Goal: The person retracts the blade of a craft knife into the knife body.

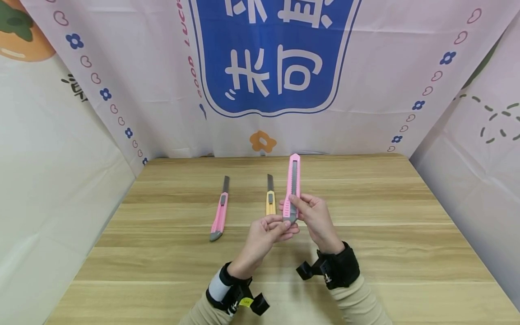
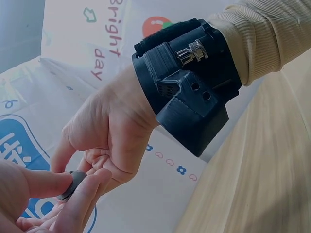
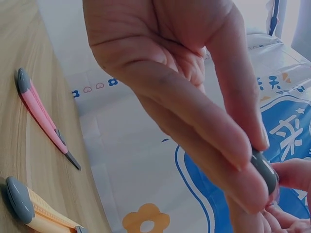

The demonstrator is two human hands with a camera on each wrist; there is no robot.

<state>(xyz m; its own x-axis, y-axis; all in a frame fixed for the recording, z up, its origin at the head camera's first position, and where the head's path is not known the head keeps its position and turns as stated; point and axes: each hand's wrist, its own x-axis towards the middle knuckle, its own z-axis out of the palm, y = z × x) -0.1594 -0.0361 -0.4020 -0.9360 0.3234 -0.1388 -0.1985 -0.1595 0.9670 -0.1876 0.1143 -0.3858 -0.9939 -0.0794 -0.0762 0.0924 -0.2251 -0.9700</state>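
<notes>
A pink utility knife [image 1: 294, 176] with a grey end cap is held upright above the table, and no blade shows beyond its tip. My left hand [image 1: 263, 234] pinches its grey bottom end between thumb and fingers. Higher on the body, my right hand [image 1: 318, 221] grips it, the thumb lying on the front near the slot. In the left wrist view only the grey end cap [image 2: 74, 184] shows between the fingers. A yellow utility knife [image 1: 270, 201] lies behind the hands with its blade out, its lower end hidden. To its left lies another pink utility knife [image 1: 220, 214], blade extended.
The wood-grain table [image 1: 162, 271] ends at a printed white cloth [image 1: 170, 122] hanging behind it. More white cloth hangs at both sides. Each wrist wears a black camera strap, one on the left [image 1: 231, 289] and one on the right [image 1: 339, 266].
</notes>
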